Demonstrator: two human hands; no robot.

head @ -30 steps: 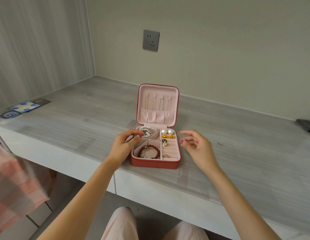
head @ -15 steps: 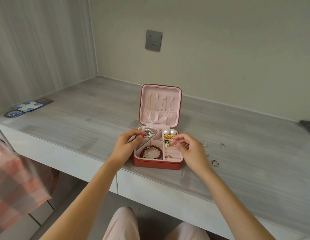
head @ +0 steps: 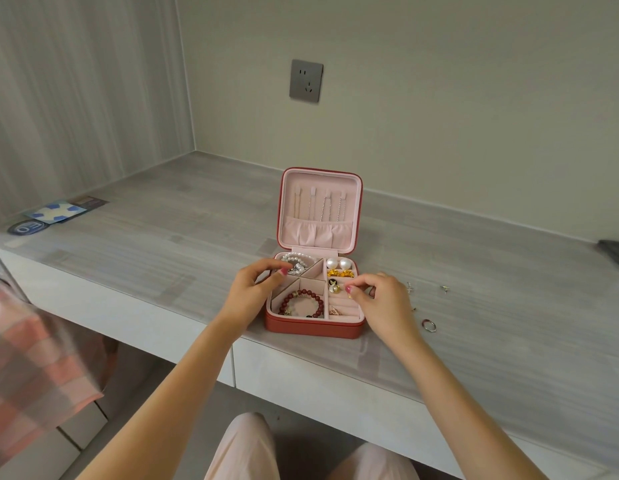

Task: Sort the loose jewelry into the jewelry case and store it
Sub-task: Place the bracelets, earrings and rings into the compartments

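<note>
1. Far left of the grey desk (head: 135, 237): a blue-and-white card (head: 55, 212) and a dark oval sticker (head: 26, 227), flat on the surface, well apart from the case. A pink checked cloth (head: 27, 362) hangs below the desk edge.
2. Left hand (head: 254, 289): rests at the left rim of the case, thumb and forefinger curled over the back-left compartment, near the pearl bracelet (head: 296, 263). Whether the fingertips actually pinch it cannot be told.
3. Jewelry case (head: 313, 328): red outside, pink lining, sits near the front edge of the desk, centre. Lid (head: 320, 211) upright and open; thin chains hang on its inner hooks above a gathered pocket.
4. Tray contents: pearl bracelet back left; red bead bracelet (head: 301, 303) front left; right column, back to front, holds two pearl earrings (head: 337, 263), gold earrings (head: 340, 273), a small black-and-pearl piece (head: 334, 285), then ring rolls with a small gold-toned piece (head: 334, 310).
5. Right hand (head: 380, 303): over the case's right edge, thumb and forefinger pinched together above the ring rolls. What they grip is too small to tell.
6. Loose on the desk right of the case: a small silver piece (head: 409, 287) just beside the right hand, a silver ring (head: 428, 325) nearer the front, another small silver piece (head: 445, 289) farther right.
7. Wall above: grey socket (head: 306, 80). Far right edge: a dark object (head: 614, 251), partly cut off.
</note>
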